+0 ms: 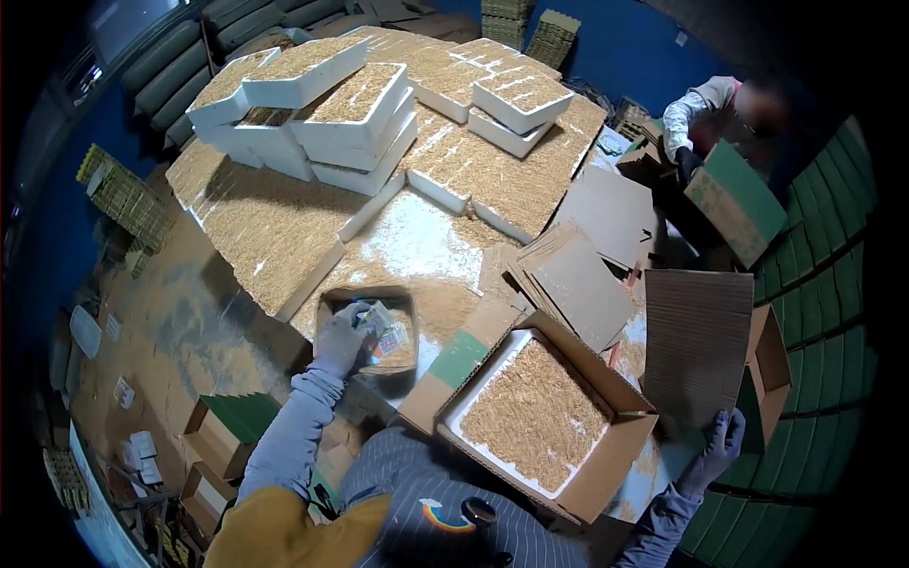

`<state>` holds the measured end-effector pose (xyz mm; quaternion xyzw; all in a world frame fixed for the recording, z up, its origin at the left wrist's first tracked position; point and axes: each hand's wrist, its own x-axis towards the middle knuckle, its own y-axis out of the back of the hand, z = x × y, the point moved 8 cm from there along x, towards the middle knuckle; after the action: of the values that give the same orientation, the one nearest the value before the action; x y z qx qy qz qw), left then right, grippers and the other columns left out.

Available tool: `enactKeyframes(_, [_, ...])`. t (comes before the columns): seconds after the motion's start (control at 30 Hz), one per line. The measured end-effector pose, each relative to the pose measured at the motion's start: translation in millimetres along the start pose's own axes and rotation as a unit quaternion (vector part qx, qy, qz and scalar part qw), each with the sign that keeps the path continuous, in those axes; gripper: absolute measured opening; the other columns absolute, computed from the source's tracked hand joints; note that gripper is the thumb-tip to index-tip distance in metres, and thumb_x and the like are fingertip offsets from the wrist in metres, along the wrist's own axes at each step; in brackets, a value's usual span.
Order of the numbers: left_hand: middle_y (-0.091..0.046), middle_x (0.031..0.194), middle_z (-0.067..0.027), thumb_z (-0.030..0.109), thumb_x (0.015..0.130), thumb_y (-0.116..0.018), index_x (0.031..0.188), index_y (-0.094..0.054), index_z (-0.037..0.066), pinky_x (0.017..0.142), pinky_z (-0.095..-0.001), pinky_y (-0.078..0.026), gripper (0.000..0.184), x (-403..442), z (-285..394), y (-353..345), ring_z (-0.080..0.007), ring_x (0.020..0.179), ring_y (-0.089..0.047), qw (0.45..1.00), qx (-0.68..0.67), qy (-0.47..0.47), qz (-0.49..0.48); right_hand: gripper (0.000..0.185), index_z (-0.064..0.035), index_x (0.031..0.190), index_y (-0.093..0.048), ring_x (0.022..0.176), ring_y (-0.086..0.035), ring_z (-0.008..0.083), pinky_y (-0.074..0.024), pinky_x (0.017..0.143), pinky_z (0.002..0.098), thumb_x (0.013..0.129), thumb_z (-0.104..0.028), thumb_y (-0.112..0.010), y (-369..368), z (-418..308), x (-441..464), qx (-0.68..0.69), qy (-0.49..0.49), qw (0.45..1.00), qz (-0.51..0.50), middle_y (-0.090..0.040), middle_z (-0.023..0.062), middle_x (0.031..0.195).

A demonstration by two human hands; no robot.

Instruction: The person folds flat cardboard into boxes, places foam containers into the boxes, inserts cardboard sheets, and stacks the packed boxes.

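My left hand point(343, 339), gloved, reaches into a small box point(413, 327) that holds printed packets point(386, 333); its fingers are bent over them, and what they grip is not clear. At the right, my right hand point(723, 443), also gloved, holds the lower edge of a brown cardboard sheet point(699, 346). Between my hands is an open cardboard carton point(608, 379) with a white foam tray inside, filled with light brown shavings point(535, 412).
White foam trays point(350, 142) of shavings are stacked on the table beyond. Flat cardboard sheets point(579, 289) lie behind the carton. At the upper right a co-worker point(701, 114) handles a green-and-brown carton point(739, 204). Green cartons point(824, 284) form a wall at the right.
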<state>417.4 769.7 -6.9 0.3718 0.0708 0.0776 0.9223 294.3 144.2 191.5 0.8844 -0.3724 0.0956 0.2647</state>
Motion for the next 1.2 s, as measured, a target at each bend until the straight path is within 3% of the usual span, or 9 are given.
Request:
enactKeyframes(0.1, [-0.066, 0.110, -0.0176, 0.014, 0.085, -0.066, 0.105, -0.069, 0.002, 0.088, -0.0376, -0.049, 0.023, 0, 21, 16, -0.0316, 0.103, -0.064, 1.000, 0.017, 0.019, 0.007, 0.024, 0.0030, 0.108, -0.060, 0.087, -0.053, 0.0120, -0.0439, 0.080, 0.0277, 0.099, -0.018, -0.055, 19, -27, -22, -0.030, 0.069, 0.996, 0.055, -0.060, 0.0040, 0.094])
enactKeyframes(0.3, [-0.064, 0.100, -0.0048, 0.017, 0.080, -0.072, 0.104, -0.071, 0.018, 0.114, -0.0601, -0.022, 0.024, -86, 247, 28, -0.0276, 0.120, -0.053, 0.887, 0.085, -0.442, 0.100, 0.020, 0.0017, 0.107, -0.061, 0.093, -0.062, 0.0231, -0.0498, 0.083, 0.0345, 0.089, -0.003, -0.055, 15, -68, -72, -0.019, 0.201, 0.969, 0.142, -0.065, 0.0124, 0.100])
enactKeyframes(0.4, [-0.065, 0.098, -0.0037, 0.019, 0.080, -0.074, 0.102, -0.069, 0.016, 0.114, -0.0627, -0.020, 0.022, -116, 273, -12, -0.0272, 0.122, -0.053, 0.862, 0.131, -0.477, -0.113, 0.020, -0.0081, 0.098, -0.064, 0.096, -0.064, 0.0321, -0.0537, 0.080, 0.0396, 0.078, -0.005, -0.063, -51, -134, -112, -0.114, 0.460, 0.868, -0.147, -0.065, 0.0114, 0.098])
enactKeyframes(0.5, [-0.063, 0.094, -0.0072, 0.017, 0.083, -0.070, 0.095, -0.066, 0.012, 0.111, -0.0570, -0.030, 0.014, -96, 287, 56, -0.0269, 0.109, -0.056, 0.891, 0.167, -0.415, 0.073, 0.018, -0.0158, 0.094, -0.062, 0.091, -0.063, 0.0212, -0.0536, 0.071, 0.0322, 0.076, -0.013, -0.062, -88, -124, -153, -0.197, 0.492, 0.752, -0.393, -0.060, 0.0018, 0.091])
enactKeyframes(0.83, [-0.074, 0.086, -0.0074, 0.019, 0.084, -0.056, 0.083, -0.077, 0.015, 0.093, -0.0481, -0.041, 0.021, -109, 248, -155, -0.0273, 0.090, -0.068, 0.649, 0.458, -0.502, -0.342, 0.014, -0.0131, 0.096, -0.066, 0.101, -0.061, 0.0242, -0.0498, 0.086, 0.0392, 0.087, -0.019, -0.059, -127, -63, -188, -0.278, 0.374, 0.614, -0.637, -0.066, 0.0050, 0.098])
enactKeyframes(0.9, [-0.071, 0.095, -0.0082, 0.015, 0.081, -0.064, 0.095, -0.072, 0.013, 0.091, -0.0410, -0.045, 0.016, -113, 271, -124, -0.0263, 0.094, -0.066, 0.667, 0.374, -0.530, -0.366, 0.014, -0.0108, 0.097, -0.066, 0.100, -0.062, 0.0271, -0.0504, 0.087, 0.0384, 0.085, -0.016, -0.063, -98, -103, -132, -0.103, 0.307, 0.840, -0.434, -0.067, 0.0076, 0.099])
enactKeyframes(1.0, [-0.069, 0.104, -0.0097, 0.006, 0.078, -0.068, 0.108, -0.070, 0.008, 0.089, -0.0359, -0.050, 0.030, -89, 302, -27, -0.0251, 0.102, -0.064, 0.830, -0.005, -0.493, -0.261, 0.026, -0.0088, 0.111, -0.064, 0.095, -0.065, 0.0224, -0.0537, 0.079, 0.0355, 0.085, -0.009, -0.064, -32, -41, -89, -0.033, 0.020, 0.978, -0.206, -0.067, 0.0077, 0.103])
enactKeyframes(1.1, [-0.055, 0.133, -0.0233, 0.021, 0.092, -0.068, 0.146, -0.037, 0.000, 0.106, -0.0330, -0.043, 0.066, -31, 209, -44, -0.0278, 0.122, -0.056, 0.874, -0.274, -0.112, -0.386, 0.057, -0.0087, 0.140, -0.044, 0.116, -0.055, 0.0190, -0.0451, 0.099, 0.0370, 0.087, -0.015, -0.064, -56, 43, -144, 0.265, -0.456, 0.799, -0.289, -0.056, 0.0092, 0.129])
enactKeyframes(1.2, [-0.054, 0.133, -0.0245, 0.039, 0.081, -0.078, 0.151, -0.025, -0.001, 0.105, -0.0354, -0.043, 0.096, -21, 114, -110, -0.0313, 0.124, -0.054, 0.869, 0.038, -0.123, -0.478, 0.061, -0.0020, 0.138, -0.044, 0.120, -0.051, 0.0182, -0.0396, 0.104, 0.0326, 0.087, -0.022, -0.070, -118, 97, -179, 0.295, -0.262, 0.834, -0.387, -0.057, 0.0086, 0.126])
